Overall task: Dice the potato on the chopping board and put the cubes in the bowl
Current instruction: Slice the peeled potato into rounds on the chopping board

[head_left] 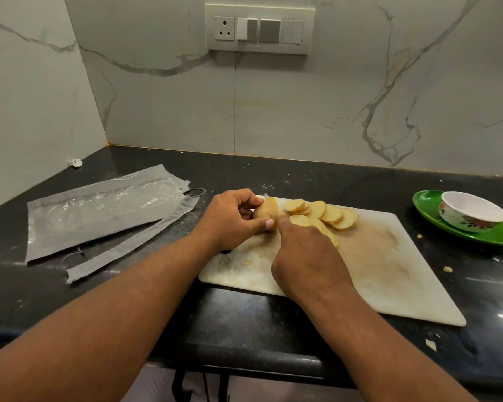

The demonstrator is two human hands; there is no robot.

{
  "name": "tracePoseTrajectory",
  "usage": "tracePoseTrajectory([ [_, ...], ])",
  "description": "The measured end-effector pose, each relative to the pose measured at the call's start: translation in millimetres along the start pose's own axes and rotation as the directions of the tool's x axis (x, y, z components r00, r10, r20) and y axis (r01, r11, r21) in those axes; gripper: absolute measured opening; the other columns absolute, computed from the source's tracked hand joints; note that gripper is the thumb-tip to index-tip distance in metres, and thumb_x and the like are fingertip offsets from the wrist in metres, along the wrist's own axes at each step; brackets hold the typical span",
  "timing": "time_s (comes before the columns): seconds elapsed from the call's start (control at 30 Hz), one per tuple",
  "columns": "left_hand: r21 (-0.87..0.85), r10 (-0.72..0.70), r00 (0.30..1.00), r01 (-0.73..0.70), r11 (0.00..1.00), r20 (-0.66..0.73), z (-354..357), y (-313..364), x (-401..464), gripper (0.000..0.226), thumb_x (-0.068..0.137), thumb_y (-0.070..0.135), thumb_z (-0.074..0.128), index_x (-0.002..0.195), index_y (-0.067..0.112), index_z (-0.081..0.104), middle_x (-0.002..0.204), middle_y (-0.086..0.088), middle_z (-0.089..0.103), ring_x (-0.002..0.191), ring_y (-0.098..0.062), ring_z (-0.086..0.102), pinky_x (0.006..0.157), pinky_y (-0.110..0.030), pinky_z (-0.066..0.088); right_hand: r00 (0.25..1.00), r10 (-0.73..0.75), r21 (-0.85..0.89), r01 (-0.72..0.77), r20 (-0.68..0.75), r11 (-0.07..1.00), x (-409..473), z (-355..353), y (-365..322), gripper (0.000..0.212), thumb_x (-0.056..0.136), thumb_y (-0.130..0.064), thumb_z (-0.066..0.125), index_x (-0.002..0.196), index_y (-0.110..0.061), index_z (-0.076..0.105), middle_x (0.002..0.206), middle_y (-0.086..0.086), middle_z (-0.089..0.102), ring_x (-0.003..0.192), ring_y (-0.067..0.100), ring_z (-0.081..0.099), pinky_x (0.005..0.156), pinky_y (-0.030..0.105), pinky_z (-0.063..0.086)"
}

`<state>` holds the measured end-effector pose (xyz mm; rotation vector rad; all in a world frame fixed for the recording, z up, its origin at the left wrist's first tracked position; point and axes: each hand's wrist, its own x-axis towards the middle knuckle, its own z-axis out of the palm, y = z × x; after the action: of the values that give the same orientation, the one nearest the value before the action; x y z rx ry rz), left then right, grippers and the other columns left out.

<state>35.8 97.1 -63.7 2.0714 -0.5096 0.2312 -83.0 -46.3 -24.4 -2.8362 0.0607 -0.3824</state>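
Your left hand (233, 219) grips the uncut end of the potato (264, 212) on the white chopping board (389, 271), thumb along its near side and fingers curled over the top. Your right hand (305, 256) sits just to the right of it, touching the potato's cut face, fingers curled downward as if round a handle; the handle itself is hidden, and only a thin pale blade tip (266, 195) shows beyond the potato. A fanned row of round potato slices (325, 216) lies just past your right hand, towards the wall. Well to the right of that hand, off the board, a white bowl (471, 211) with a flower pattern stands on a green plate (430, 207). Left of your left hand, clear plastic bags (99, 216) lie flat on the black counter (259, 323).
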Motion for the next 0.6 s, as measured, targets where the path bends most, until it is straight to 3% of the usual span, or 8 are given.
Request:
tracePoseTrajectory([
  [0.1, 0.010, -0.006, 1.000, 0.006, 1.000, 0.000, 1, 2, -2, 0.037, 0.073, 0.039, 0.093, 0.101, 0.028, 0.072, 0.100, 0.013, 0.071, 0.090, -0.009, 0.069, 0.085, -0.031, 0.062, 0.999, 0.004, 0.005, -0.004, 0.053, 1.000, -8, -5, 0, 0.050, 0.098, -0.016, 0.042, 0.147, -0.026, 0.037, 0.120, 0.003, 0.059, 0.084, 0.014, 0.045, 0.067, 0.026, 0.039],
  [0.27, 0.040, -0.008, 1.000, 0.008, 0.999, 0.002, 3, 4, -4, 0.040, 0.074, 0.042, 0.092, 0.104, 0.026, 0.072, 0.100, 0.012, 0.071, 0.090, -0.010, 0.069, 0.084, -0.032, 0.062, 0.989, 0.007, 0.003, -0.008, 0.148, 1.000, -17, -18, 3, 0.053, 0.097, -0.017, 0.048, 0.147, -0.028, 0.037, 0.133, 0.001, 0.055, 0.113, 0.017, 0.054, 0.079, 0.025, 0.039],
  [0.6, 0.010, -0.014, 1.000, 0.014, 1.000, -0.001, 1, 6, -6, 0.039, 0.078, 0.037, 0.090, 0.109, 0.026, 0.068, 0.102, 0.009, 0.069, 0.093, -0.009, 0.069, 0.086, -0.031, 0.062, 0.988, -0.005, 0.042, -0.001, 0.154, 0.999, -62, -43, 22, 0.053, 0.097, -0.023, 0.044, 0.149, -0.035, 0.039, 0.133, -0.003, 0.056, 0.114, 0.017, 0.052, 0.095, 0.029, 0.043],
])
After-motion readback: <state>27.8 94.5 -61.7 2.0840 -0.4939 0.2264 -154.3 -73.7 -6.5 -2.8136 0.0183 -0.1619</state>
